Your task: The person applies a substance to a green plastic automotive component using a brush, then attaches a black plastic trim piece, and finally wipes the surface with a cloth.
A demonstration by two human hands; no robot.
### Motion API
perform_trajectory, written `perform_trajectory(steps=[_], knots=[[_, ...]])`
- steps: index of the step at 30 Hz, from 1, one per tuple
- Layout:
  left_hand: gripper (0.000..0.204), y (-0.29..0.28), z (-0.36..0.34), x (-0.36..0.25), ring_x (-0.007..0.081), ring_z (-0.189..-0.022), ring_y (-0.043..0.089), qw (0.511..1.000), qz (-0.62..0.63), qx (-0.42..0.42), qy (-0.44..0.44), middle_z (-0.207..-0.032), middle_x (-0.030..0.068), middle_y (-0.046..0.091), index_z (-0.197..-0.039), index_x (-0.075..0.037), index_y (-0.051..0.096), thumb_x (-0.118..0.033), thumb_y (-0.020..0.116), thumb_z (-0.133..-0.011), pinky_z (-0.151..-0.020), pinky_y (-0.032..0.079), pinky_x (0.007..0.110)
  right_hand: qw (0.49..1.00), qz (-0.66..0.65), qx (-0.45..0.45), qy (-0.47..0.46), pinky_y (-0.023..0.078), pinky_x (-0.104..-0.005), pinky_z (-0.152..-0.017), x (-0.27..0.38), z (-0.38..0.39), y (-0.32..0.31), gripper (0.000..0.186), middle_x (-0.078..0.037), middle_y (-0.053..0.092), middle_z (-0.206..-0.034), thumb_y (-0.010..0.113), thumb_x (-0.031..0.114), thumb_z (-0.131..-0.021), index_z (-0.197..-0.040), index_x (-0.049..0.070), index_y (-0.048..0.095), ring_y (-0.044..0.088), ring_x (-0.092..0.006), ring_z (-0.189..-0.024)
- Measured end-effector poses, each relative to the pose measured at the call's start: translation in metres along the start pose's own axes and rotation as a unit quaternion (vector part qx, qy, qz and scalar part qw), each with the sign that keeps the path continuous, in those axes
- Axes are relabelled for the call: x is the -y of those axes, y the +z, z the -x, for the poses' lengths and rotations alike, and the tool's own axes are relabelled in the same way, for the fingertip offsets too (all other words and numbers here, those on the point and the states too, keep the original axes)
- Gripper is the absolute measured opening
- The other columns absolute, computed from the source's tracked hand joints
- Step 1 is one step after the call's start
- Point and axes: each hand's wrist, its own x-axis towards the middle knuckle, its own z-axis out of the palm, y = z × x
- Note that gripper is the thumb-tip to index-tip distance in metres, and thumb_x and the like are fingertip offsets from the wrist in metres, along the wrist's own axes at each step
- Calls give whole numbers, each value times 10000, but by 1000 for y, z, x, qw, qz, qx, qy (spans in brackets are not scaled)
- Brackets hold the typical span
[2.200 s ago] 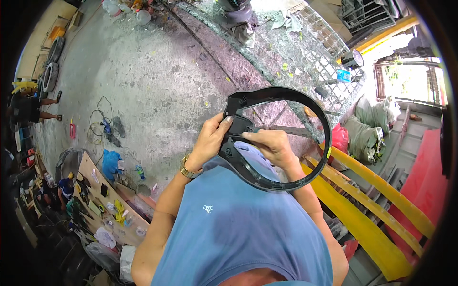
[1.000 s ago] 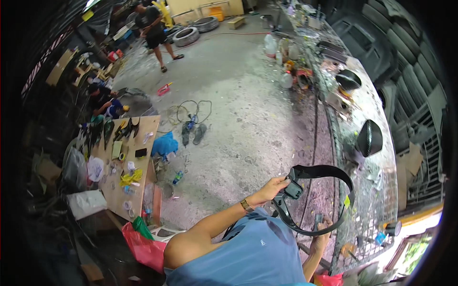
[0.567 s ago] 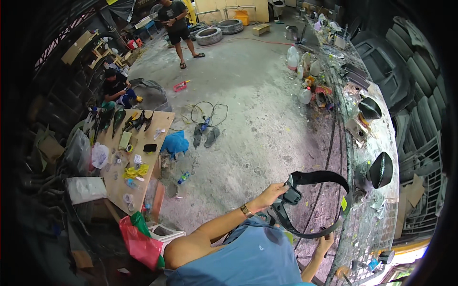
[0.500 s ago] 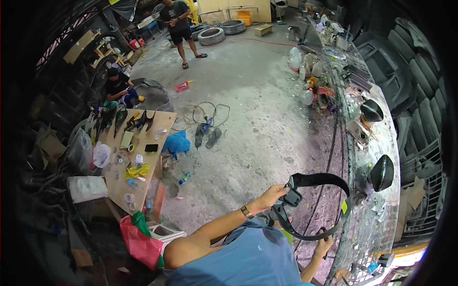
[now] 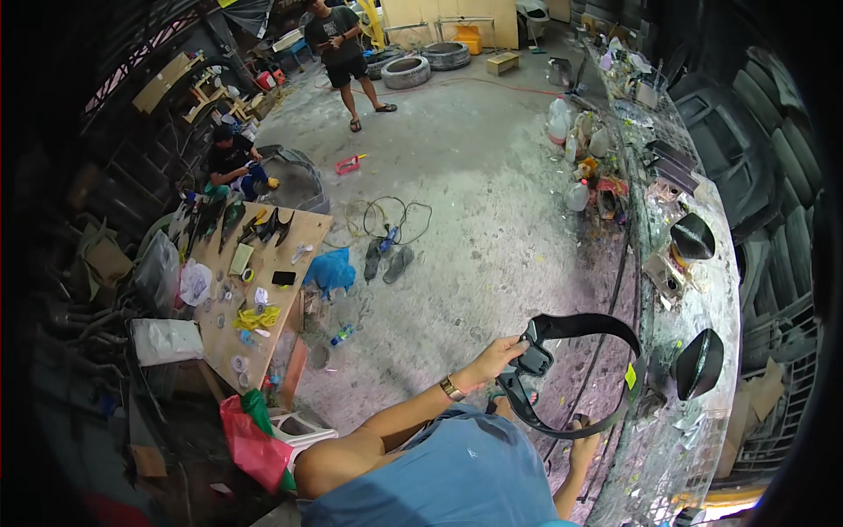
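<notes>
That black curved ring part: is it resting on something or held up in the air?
Held up: the black ring part is gripped by left hand and right hand.

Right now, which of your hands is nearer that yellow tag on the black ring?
Right. The right hand grips the black ring at its lower edge, below the yellow tag; the left hand holds the ring's opposite side, farther away.

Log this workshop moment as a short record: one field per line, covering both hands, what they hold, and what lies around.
Left hand: grips the black ring-shaped frame at its thicker bracket end.
Right hand: under the frame's lower arc, fingers on it.
Frame pose: held in the air above the concrete floor.
Right side: long mesh-topped bench with dark curved parts and bottles.
Left side: wooden table strewn with small items.
Others: one person standing far off, one crouching by the table.
</notes>
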Motion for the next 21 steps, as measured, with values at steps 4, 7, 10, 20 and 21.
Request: perform_trajectory(steps=[4,7,10,20,21], knots=[[306,5,-24,-17,51,-947,565,999,-32,-11,4,-1042,-17,652,-1164,18,619,-220,501,-1012,-876,445,237,999,18,42,5,473,-307,-639,40,-32,13,142,-37,501,-772,616,76,-872,-902,9,495,537,-138,-686],[307,9,-43,-25,49,-949,561,999,-36,-16,13,-1041,-17,652,-1162,20,619,-220,501,-1012,-875,443,232,997,31,69,28,421,-307,-627,32,-61,20,151,-36,478,-767,608,68,-861,-924,32,475,476,-140,-700],[310,14,-58,-32,43,-912,548,998,-34,-40,23,-995,-24,651,-1112,15,634,-241,488,-1019,-842,439,227,970,202,53,-126,415,-333,-633,33,-87,34,280,-62,471,-745,694,97,-786,-951,29,479,461,-179,-688],[299,3,-105,-52,48,-925,556,998,-33,-43,-17,-1018,-22,651,-1135,10,632,-228,497,-1016,-860,436,225,976,193,86,-62,435,-377,-560,31,-152,64,274,-102,524,-665,694,125,-804,-857,16,448,513,-202,-590],[293,-3,-107,-56,44,-929,553,999,-19,-48,-18,-1026,-24,648,-1137,6,632,-226,500,-1015,-862,433,222,971,213,86,-70,438,-398,-536,33,-159,69,274,-137,550,-637,683,159,-818,-846,7,457,559,-248,-555]])
